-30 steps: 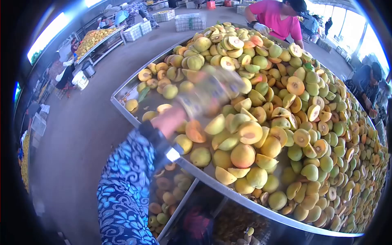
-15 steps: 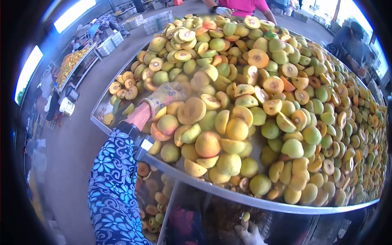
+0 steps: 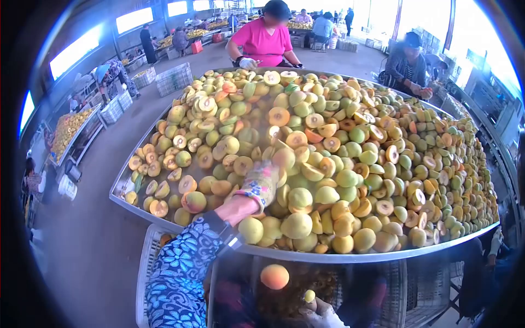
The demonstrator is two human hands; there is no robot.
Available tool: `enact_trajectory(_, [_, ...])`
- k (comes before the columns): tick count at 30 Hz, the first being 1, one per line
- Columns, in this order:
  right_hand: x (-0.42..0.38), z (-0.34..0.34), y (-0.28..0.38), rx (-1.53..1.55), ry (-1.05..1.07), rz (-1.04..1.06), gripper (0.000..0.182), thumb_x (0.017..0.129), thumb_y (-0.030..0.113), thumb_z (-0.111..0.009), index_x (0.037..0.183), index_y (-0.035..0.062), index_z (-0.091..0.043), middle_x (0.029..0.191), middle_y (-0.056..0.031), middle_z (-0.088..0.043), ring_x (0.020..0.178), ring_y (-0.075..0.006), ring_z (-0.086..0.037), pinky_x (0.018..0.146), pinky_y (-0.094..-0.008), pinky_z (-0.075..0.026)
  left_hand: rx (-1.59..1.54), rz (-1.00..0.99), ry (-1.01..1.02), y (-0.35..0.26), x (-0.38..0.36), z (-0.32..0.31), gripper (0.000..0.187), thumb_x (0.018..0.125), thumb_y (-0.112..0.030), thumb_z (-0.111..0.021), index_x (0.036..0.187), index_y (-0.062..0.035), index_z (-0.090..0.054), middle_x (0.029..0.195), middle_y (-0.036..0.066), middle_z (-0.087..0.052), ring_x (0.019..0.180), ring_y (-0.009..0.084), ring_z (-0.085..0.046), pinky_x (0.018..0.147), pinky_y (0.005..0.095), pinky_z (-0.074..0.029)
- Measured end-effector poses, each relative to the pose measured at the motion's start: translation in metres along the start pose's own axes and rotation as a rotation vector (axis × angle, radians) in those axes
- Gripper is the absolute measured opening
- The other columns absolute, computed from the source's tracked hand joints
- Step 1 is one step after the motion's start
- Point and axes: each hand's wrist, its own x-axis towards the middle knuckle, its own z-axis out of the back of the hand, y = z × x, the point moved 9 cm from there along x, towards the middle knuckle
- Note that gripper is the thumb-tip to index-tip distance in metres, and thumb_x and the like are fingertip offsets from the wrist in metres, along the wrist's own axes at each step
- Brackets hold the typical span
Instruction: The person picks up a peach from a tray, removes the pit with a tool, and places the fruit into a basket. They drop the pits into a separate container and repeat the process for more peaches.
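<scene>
My left hand (image 3: pixel 262 183), in a floral-patterned glove and blue flowered sleeve, reaches over the near rim into a heap of peaches (image 3: pixel 301 198), many of them halved with the pit showing. Its fingers are smeared by motion against a yellow peach (image 3: pixel 283 158). Low in the view, under the rim, my right hand (image 3: pixel 322 316) wears a white glove and is closed around a small yellow-tipped object (image 3: pixel 309 296), whose kind I cannot tell. An orange-yellow peach (image 3: pixel 274 276) shows below the rim, between the two hands.
The heap lies on a wide metal-edged table (image 3: pixel 328 259). Below are a white crate (image 3: pixel 143 273) at left and a grey crate (image 3: pixel 426 292) at right. Across the table sits a person in pink (image 3: pixel 265 44); another person (image 3: pixel 407 63) works at far right.
My left hand has moved right and nearer across the heap. The view has tilted up, showing more of the hall. A peach now appears below the rim, near my right hand.
</scene>
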Motion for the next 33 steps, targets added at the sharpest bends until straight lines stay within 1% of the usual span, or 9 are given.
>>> enact_trajectory(4, [-0.026,0.005,0.016,0.157,-0.017,0.032,0.026,0.092,0.020,-0.063,0.112,0.0030,-0.057,0.081,-0.0027,-0.061,0.069,-0.0083,-0.056,0.061,-0.0284,-0.048,-0.312,-0.238,-0.676,0.004,0.022,0.041,0.034,0.090,-0.010,-0.056,0.124,-0.0067,-0.057,0.116,0.023,-0.059,0.106,0.0436,-0.058,0.091,0.0444,-0.050])
enact_trajectory(7, [-0.042,0.017,0.036,0.105,-0.106,0.073,0.023,0.090,0.015,-0.063,0.109,0.0022,-0.058,0.080,-0.0035,-0.060,0.075,-0.0111,-0.055,0.069,-0.0301,-0.049,-1.402,-0.016,-0.396,0.005,-0.008,0.061,0.032,0.087,-0.016,-0.069,0.116,-0.0058,-0.059,0.107,0.008,-0.063,0.100,0.0216,-0.060,0.093,0.0338,-0.049])
enact_trajectory(10, [-0.046,0.027,0.029,0.057,-0.123,0.153,0.021,0.092,0.015,-0.062,0.109,0.0025,-0.057,0.071,-0.0008,-0.054,0.058,-0.0066,-0.051,0.055,-0.0245,-0.043,-1.047,-0.104,-0.554,0.001,-0.119,0.090,0.031,0.094,-0.021,-0.055,0.121,-0.0092,-0.066,0.120,0.011,-0.066,0.116,0.0312,-0.058,0.101,0.0396,-0.041])
enact_trajectory(12, [-0.058,0.028,0.028,0.158,-0.043,0.074,0.024,0.093,0.018,-0.062,0.110,0.0015,-0.056,0.068,0.0000,-0.053,0.054,-0.0060,-0.050,0.051,-0.0222,-0.041,-0.173,-0.268,-0.736,-0.021,-0.193,0.100,0.036,0.097,-0.030,-0.053,0.120,-0.0056,-0.063,0.115,0.011,-0.067,0.111,0.0285,-0.060,0.097,0.0416,-0.045])
enact_trajectory(15, [-0.067,0.026,0.037,0.298,0.067,0.060,0.032,0.095,0.030,-0.062,0.107,0.0010,-0.057,0.067,0.0013,-0.055,0.053,-0.0068,-0.053,0.049,-0.0200,-0.040,-0.492,0.044,-0.661,-0.008,-0.263,0.056,0.042,0.099,-0.036,-0.050,0.124,-0.0033,-0.056,0.104,0.011,-0.066,0.101,0.0237,-0.062,0.087,0.0386,-0.052])
enact_trajectory(17, [-0.054,0.013,0.026,0.505,0.312,0.094,0.032,0.094,0.031,-0.063,0.103,0.0006,-0.057,0.068,-0.0041,-0.059,0.054,-0.0130,-0.057,0.050,-0.0268,-0.045,-2.110,0.301,-0.540,0.015,-0.292,-0.006,0.044,0.101,-0.040,-0.047,0.123,-0.0026,-0.053,0.094,0.011,-0.063,0.093,0.0214,-0.061,0.077,0.0337,-0.054])
enact_trajectory(19, [-0.024,0.011,0.017,-0.821,-0.078,0.451,0.032,0.092,0.030,-0.065,0.098,0.0008,-0.056,0.071,-0.0117,-0.061,0.059,-0.0209,-0.062,0.057,-0.0367,-0.049,-2.081,0.465,-0.581,0.008,-0.325,-0.016,0.043,0.102,-0.043,-0.044,0.112,-0.0025,-0.055,0.090,0.012,-0.061,0.082,0.0226,-0.061,0.071,0.0331,-0.054])
enact_trajectory(21, [-0.023,0.000,0.000,-1.085,-0.175,0.310,0.029,0.091,0.027,-0.065,0.099,0.0009,-0.056,0.076,-0.0173,-0.062,0.067,-0.0251,-0.064,0.064,-0.0418,-0.050,-1.644,0.517,-0.609,0.015,-0.352,-0.010,0.052,0.099,-0.050,-0.045,0.098,0.0003,-0.058,0.084,0.015,-0.064,0.071,0.0216,-0.062,0.065,0.0303,-0.051])
enact_trajectory(33, [-0.048,-0.035,0.015,0.362,0.384,-0.026,0.019,0.093,0.022,-0.063,0.096,0.0041,-0.057,0.071,0.0005,-0.059,0.054,-0.0104,-0.054,0.049,-0.0268,-0.043,-2.115,0.451,-0.339,-0.050,-0.353,-0.036,0.071,0.101,-0.062,-0.027,0.104,-0.0001,-0.062,0.092,0.012,-0.069,0.082,0.0173,-0.067,0.075,0.0286,-0.055])
